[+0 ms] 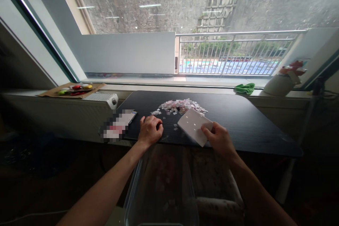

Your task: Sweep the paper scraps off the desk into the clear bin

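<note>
My right hand [220, 140] grips a glossy white square panel [195, 127] by its right side, thumb on top. The panel is tilted over the near part of the black table [233, 116], and small lights reflect in it. Just beyond it lies a pile of small white and pinkish paper-like pieces [182, 106], with a few loose ones around. My left hand [150, 129] is at the table's near edge, left of the panel, its fingers curled in. Whatever may be inside those fingers is hidden. A clear plastic bin [194, 204] stands below the edge, with some small pieces inside.
A phone [129, 116], partly blurred out, lies at the table's left edge. Left of the table is a white radiator [102, 99] with a brown board [53, 91] holding colourful items. A green cloth [245, 88] and a pale pot [278, 84] sit on the windowsill.
</note>
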A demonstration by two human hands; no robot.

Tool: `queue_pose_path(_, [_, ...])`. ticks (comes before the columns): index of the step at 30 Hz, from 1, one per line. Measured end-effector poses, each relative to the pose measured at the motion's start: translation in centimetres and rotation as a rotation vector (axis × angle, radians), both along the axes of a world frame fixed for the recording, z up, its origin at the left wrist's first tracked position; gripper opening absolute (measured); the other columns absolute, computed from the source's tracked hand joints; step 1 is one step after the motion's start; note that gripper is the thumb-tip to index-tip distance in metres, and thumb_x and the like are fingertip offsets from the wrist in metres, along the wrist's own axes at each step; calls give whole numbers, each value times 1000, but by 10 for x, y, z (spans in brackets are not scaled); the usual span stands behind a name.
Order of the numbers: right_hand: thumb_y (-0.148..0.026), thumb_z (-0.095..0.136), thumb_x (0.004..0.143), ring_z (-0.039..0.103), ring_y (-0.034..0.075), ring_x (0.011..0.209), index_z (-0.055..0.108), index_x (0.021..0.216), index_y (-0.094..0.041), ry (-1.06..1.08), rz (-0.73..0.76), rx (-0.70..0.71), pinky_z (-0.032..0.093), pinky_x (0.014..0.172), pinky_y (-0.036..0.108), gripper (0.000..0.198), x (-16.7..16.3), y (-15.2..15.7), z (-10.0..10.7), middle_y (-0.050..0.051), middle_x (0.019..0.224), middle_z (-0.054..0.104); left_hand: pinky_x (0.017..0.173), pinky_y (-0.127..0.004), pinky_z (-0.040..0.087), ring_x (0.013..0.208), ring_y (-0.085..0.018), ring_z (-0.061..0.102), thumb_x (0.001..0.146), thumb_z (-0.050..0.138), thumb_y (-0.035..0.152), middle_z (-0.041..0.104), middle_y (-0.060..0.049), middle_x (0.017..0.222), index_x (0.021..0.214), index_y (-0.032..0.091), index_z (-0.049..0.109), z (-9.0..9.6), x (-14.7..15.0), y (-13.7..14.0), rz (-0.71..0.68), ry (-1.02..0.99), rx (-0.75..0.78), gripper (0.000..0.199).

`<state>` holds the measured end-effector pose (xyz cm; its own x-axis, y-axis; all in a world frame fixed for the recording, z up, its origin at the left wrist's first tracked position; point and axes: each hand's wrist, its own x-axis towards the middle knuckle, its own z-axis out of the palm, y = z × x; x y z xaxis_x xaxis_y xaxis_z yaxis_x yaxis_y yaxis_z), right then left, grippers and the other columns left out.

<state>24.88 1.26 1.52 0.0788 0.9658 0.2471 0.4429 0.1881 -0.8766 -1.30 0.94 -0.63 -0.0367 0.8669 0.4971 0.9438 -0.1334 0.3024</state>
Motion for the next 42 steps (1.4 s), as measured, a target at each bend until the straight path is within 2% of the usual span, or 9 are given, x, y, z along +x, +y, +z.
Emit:
queue_pose_path(5, [-48, 59, 67, 58, 20, 57, 60, 67, -23, -60, -84, 9, 44, 53, 31, 24, 12, 15, -2, 0, 58, 63, 109, -56, 31, 97, -27, 62, 82, 52, 22, 70, -7, 92, 80, 22, 69, 1, 2, 0, -1, -32, -16, 17])
queue_pose_path(13, [-48, 59, 66, 60, 20, 60, 61, 70, -22, 5, 118, -82, 47, 55, 32, 26, -13, 7, -3, 2, 64, 65, 109, -54, 31, 97, -26, 62, 85, 51, 21, 70, -7, 94, 81, 22, 69, 1, 2, 0, 19, -45, -27, 18])
queue_pose_path(19, [-43, 65, 70, 61, 21, 59, 66, 71, -24, -70, -68, -63, 46, 54, 32, 19, 35, 2, 2, 1, 61, 67, 110, -52, 31, 99, -25, 62, 85, 53, 20, 70, -6, 94, 80, 22, 68, 2, 3, 0, 30, -60, -45, 16])
queue_pose_path(22, [-44, 66, 70, 64, 22, 61, 68, 74, -23, 19, 10, -160, 49, 54, 32, 22, 38, -6, -8, 3, 66, 71, 110, -52, 30, 100, -25, 62, 85, 53, 19, 70, -7, 94, 80, 21, 68, 3, 4, -1, 33, -68, -49, 16])
queue_pose_path(26, [-48, 67, 69, 66, 23, 63, 68, 79, -21, 118, 166, -243, 51, 53, 32, 28, 15, -14, -19, 5, 71, 73, 110, -51, 30, 99, -25, 62, 84, 54, 18, 70, -6, 95, 81, 21, 69, 4, 5, -1, 40, -65, -55, 15])
queue_pose_path(28, [-47, 67, 69, 66, 22, 64, 68, 79, -20, 114, 176, -214, 51, 54, 30, 29, 8, -9, -18, 5, 71, 73, 111, -50, 30, 100, -24, 61, 84, 55, 18, 70, -6, 94, 81, 22, 68, 4, 4, 0, 45, -61, -59, 14])
queue_pose_path(32, [-42, 68, 65, 64, 20, 61, 67, 73, -21, 84, 78, -144, 49, 51, 29, 22, 12, 13, -12, 3, 67, 71, 111, -49, 29, 100, -24, 61, 85, 56, 18, 70, -6, 94, 80, 21, 68, 4, 4, 1, 48, -60, -64, 14])
queue_pose_path(37, [-39, 71, 66, 66, 20, 63, 69, 75, -22, 205, 204, -270, 53, 57, 30, 19, 9, 27, -12, 3, 72, 73, 111, -49, 28, 101, -24, 61, 84, 56, 18, 70, -6, 94, 80, 21, 68, 3, 4, 1, 43, -65, -62, 14])
queue_pose_path(42, [-36, 80, 59, 69, 22, 69, 73, 78, -20, 258, 345, -386, 56, 62, 31, 27, 3, 27, -8, 5, 79, 76, 111, -49, 28, 101, -24, 61, 85, 56, 18, 70, -6, 95, 80, 21, 68, 2, 4, 1, 45, -65, -64, 14])
